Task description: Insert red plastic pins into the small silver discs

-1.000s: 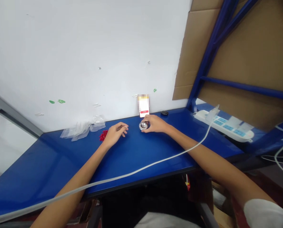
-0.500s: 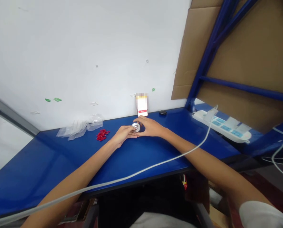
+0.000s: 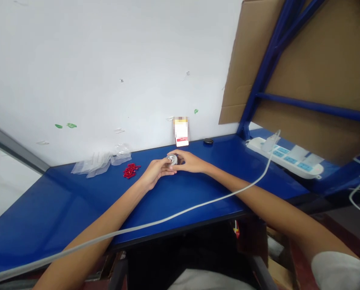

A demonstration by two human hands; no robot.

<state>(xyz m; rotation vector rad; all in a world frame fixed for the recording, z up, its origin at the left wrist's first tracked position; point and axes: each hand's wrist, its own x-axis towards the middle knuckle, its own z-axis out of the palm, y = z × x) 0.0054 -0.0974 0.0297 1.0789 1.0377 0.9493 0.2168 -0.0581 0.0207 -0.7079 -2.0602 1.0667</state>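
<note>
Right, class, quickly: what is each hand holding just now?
The left hand is closed on the small round metal part.
The right hand grips the same part from its other side.

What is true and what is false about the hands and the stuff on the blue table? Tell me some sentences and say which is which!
1. The left hand and the right hand both hold the round metal part. True.
2. The red pieces lie right of both hands. False: they lie left of the left hand, near the clear bags.
3. A white cable runs across the blue table. True.
4. The power strip hangs on the white wall. False: it lies flat on the blue surface at the right.
</note>
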